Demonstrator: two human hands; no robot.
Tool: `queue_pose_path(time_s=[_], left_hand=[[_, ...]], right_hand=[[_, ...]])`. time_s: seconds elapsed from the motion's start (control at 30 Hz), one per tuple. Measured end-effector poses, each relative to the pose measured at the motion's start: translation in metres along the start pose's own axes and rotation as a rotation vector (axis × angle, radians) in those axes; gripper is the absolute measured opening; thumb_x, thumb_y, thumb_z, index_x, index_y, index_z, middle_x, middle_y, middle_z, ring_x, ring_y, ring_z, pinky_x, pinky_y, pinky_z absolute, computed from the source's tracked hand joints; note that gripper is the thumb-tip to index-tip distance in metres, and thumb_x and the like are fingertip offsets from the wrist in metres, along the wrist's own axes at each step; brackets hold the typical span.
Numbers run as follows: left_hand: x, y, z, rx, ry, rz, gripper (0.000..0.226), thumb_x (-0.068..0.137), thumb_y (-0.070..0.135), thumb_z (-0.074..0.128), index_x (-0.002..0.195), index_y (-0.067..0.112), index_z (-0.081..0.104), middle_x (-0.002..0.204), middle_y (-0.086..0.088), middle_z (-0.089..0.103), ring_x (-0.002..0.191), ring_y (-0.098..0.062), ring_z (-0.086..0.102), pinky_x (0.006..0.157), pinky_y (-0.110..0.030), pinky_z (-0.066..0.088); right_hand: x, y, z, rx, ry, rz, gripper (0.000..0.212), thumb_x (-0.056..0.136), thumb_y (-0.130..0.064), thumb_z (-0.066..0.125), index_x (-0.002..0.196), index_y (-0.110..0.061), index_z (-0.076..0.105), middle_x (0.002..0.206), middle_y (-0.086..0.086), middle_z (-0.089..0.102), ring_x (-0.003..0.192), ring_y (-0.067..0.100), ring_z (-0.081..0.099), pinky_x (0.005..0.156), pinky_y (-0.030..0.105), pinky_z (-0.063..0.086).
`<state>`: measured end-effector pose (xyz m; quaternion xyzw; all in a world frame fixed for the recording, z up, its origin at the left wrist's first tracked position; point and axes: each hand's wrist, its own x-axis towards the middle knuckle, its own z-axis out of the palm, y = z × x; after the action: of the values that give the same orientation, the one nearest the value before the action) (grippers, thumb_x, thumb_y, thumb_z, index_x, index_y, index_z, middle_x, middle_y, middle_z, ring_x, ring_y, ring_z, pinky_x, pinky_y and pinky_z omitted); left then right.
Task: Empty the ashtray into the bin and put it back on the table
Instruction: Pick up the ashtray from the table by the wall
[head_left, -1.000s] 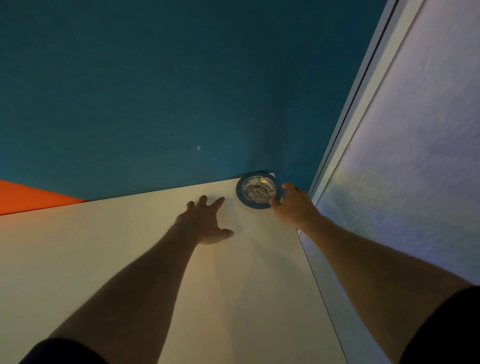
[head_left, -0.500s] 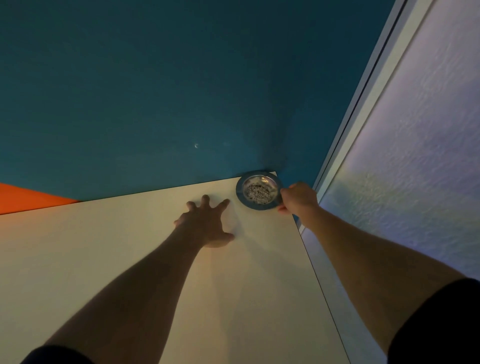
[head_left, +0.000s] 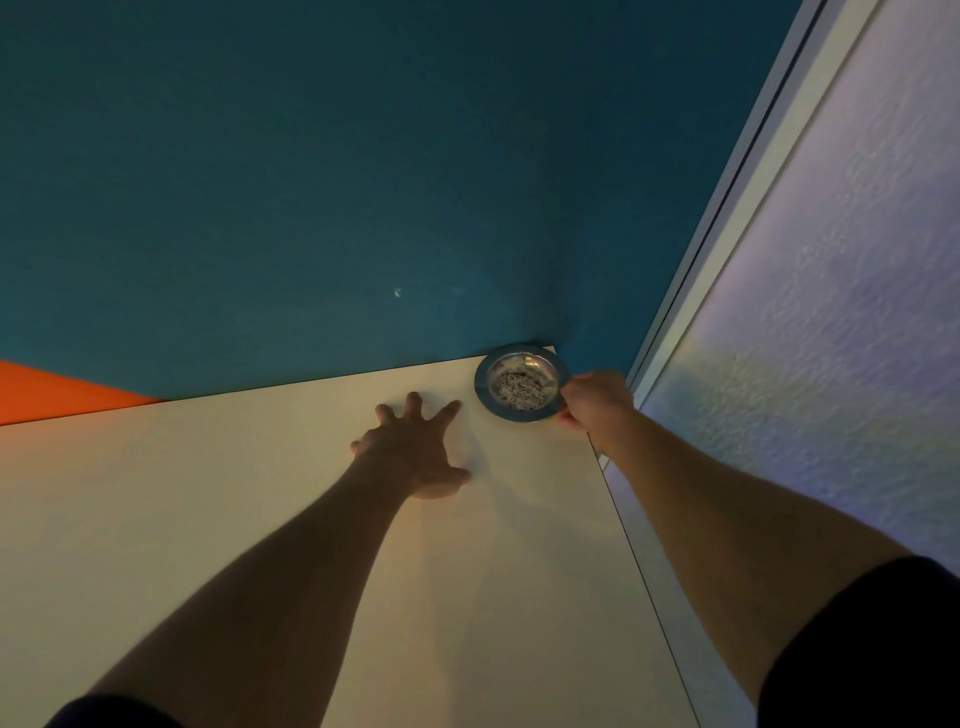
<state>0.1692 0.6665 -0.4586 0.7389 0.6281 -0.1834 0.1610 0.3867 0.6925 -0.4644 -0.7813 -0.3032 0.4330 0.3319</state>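
Your right hand (head_left: 595, 399) pinches the near-right rim of the ashtray (head_left: 522, 383), which sits at the far right corner of the table (head_left: 260, 519), still full of ash. Tilt it as you lift and ash could spill; the thin rim might also slip from so small a pinch. Left of that grip, your left hand (head_left: 410, 449) rests spread, empty, on the pale tabletop. Beyond stands a teal wall (head_left: 311, 182); rightward, textured white wall (head_left: 831, 312). No bin shows.

Pale table (head_left: 260, 519), metal ashtray (head_left: 521, 383) at its far right corner
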Motion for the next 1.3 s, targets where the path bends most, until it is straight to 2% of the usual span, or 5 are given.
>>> queue_pose_path(time_s=[0.2,0.4,0.7,1.07,1.3], left_hand=[[-0.004,-0.003,0.001,-0.163,0.014,-0.013,0.099,0.080,0.063,0.059,0.154,0.034,-0.001,0.164,-0.003,0.004,0.147,-0.039,0.005,0.110,-0.064,0.030],[-0.012,-0.011,-0.006,-0.633,0.229,-0.125,0.069,0.091,0.039,0.058,0.150,0.017,0.029,0.148,-0.013,0.046,0.133,-0.033,0.043,0.109,-0.047,0.039],[-0.044,-0.022,-0.030,-1.543,0.196,-0.258,0.035,0.091,0.020,0.066,0.123,0.007,0.059,0.098,-0.012,0.066,0.082,-0.027,0.066,0.073,-0.039,0.059],[-0.113,-0.080,-0.045,-1.757,0.288,-0.238,0.013,0.095,0.004,0.052,0.089,0.004,0.063,0.093,-0.015,0.069,0.086,-0.026,0.068,0.063,-0.032,0.058],[-0.174,-0.142,-0.034,-1.826,0.345,-0.314,0.015,0.094,-0.002,0.051,0.089,0.005,0.064,0.095,-0.016,0.070,0.084,-0.025,0.069,0.058,-0.029,0.058]], right_hand=[[-0.003,0.001,-0.002,0.021,0.003,-0.025,0.013,0.087,-0.004,0.062,0.075,-0.009,0.065,0.079,0.010,0.066,0.067,0.020,0.065,0.064,0.034,0.062],[-0.017,-0.003,-0.005,0.038,0.008,-0.025,0.023,0.089,-0.004,0.061,0.067,-0.013,0.062,0.076,0.010,0.067,0.078,0.025,0.069,0.079,0.043,0.061],[-0.061,-0.031,0.007,0.094,-0.092,-0.022,0.019,0.082,0.000,0.067,0.066,-0.009,0.065,0.078,0.012,0.069,0.079,0.024,0.071,0.079,0.042,0.062],[-0.153,-0.066,0.057,0.071,-0.212,-0.126,0.012,0.084,-0.001,0.061,0.091,-0.007,0.068,0.101,0.018,0.072,0.085,0.026,0.072,0.066,0.034,0.059],[-0.227,-0.071,0.104,0.052,-0.292,-0.141,0.022,0.086,0.000,0.062,0.071,-0.016,0.060,0.094,0.017,0.072,0.078,0.025,0.071,0.064,0.033,0.058]])
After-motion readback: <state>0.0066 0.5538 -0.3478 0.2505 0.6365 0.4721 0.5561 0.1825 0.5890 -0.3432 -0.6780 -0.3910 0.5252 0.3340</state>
